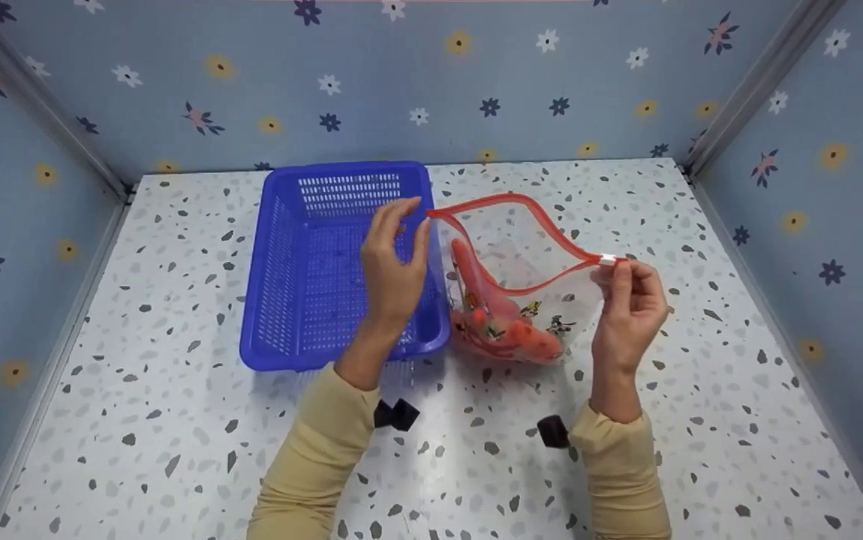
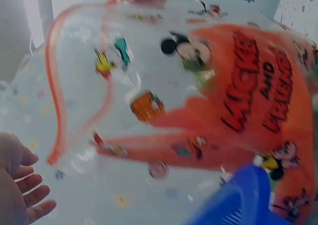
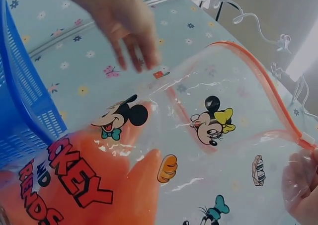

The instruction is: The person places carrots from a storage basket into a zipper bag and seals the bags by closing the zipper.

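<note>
A clear zip bag [image 1: 506,315] with a red zip rim and cartoon prints stands on the table, its mouth spread wide. Several long, tapering orange carrots [image 1: 529,341] lie in the bottom of it, seen through the plastic. My right hand [image 1: 630,307] pinches the right end of the zip, beside a white slider [image 1: 607,259]. Close to the left corner of the bag's mouth is my left hand [image 1: 394,266], thumb and fingers spread apart with nothing between them. In the left wrist view that hand [image 2: 22,185] shows apart from the zip corner.
A blue plastic basket [image 1: 251,300] with slotted sides stands directly left of the bag, under my left hand. Flower-patterned panels [image 1: 401,82] enclose the speckled white table [image 1: 176,450] at the back and both sides. Black blocks [image 1: 551,432] show beside my sleeves.
</note>
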A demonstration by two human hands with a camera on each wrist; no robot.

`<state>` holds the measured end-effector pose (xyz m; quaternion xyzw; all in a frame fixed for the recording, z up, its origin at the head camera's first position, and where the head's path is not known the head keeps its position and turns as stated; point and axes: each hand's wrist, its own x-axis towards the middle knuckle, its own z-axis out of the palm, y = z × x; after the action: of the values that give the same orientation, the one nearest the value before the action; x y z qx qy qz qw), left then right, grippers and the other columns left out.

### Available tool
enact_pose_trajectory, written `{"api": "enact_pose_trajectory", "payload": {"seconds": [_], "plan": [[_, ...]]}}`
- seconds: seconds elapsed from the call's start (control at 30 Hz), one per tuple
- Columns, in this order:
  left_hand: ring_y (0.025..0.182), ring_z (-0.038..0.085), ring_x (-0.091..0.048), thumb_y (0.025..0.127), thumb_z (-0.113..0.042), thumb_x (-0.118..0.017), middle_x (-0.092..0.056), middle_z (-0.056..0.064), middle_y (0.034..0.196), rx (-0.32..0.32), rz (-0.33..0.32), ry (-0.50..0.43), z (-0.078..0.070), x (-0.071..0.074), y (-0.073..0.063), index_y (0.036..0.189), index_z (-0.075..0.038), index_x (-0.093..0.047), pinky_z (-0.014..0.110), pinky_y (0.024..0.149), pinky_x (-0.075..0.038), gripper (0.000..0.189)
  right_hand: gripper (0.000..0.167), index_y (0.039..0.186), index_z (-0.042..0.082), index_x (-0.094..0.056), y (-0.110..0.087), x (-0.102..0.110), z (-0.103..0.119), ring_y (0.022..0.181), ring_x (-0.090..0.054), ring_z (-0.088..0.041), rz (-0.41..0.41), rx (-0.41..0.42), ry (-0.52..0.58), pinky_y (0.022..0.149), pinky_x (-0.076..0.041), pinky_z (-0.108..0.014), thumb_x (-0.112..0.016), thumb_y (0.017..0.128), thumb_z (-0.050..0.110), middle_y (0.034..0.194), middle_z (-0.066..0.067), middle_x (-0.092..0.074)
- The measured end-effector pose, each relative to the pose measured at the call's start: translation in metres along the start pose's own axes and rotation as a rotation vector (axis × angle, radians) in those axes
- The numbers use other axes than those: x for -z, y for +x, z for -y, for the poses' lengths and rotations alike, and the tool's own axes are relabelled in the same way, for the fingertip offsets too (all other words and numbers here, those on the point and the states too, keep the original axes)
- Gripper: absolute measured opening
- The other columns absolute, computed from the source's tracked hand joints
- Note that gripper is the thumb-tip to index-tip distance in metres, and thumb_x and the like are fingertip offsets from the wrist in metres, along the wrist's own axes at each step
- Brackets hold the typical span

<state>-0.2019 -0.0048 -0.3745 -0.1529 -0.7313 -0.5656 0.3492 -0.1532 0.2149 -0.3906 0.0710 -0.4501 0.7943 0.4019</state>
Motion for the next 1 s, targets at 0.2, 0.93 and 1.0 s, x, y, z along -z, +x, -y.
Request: {"api": "enact_pose_trajectory", "payload": {"seconds": [0.2,0.93,1.0], "plan": [[0.109,0.02,-0.049,0.086,-0.008,-0.057,-0.054,0.016,0.112,-0.268,0.163,0.006,-0.043,-0.014,-0.007,0.112,0.006,-0.055,0.027,0.094,-0.036,0.03,0.008,0.082,-0.011,-0.054,-0.004,-0.003,0.001,0.066,-0.058,-0.022,-0.024,-0.022,0.021,0.064,-0.05,-0.027,-0.047,0.086,-0.009,0.077,-0.018,-0.057],[0.117,0.016,-0.043,0.09,-0.026,-0.053,-0.051,0.007,0.123,-0.332,0.78,0.374,-0.099,-0.069,-0.015,0.123,-0.003,-0.051,0.019,0.1,-0.023,0.04,0.015,0.081,-0.008,-0.057,-0.013,-0.006,-0.002,0.068,-0.057,-0.022,-0.028,-0.001,0.048,0.06,-0.048,-0.022,-0.044,0.086,-0.013,0.075,-0.016,-0.057],[0.114,0.016,-0.045,0.09,-0.025,-0.052,-0.053,0.006,0.12,-0.333,0.789,0.407,-0.1,-0.072,-0.015,0.121,-0.004,-0.053,0.019,0.099,-0.027,0.038,0.015,0.081,-0.008,-0.058,-0.014,-0.006,-0.002,0.069,-0.057,-0.02,-0.033,0.001,0.043,0.061,-0.048,-0.022,-0.044,0.085,-0.014,0.076,-0.015,-0.057]]}}
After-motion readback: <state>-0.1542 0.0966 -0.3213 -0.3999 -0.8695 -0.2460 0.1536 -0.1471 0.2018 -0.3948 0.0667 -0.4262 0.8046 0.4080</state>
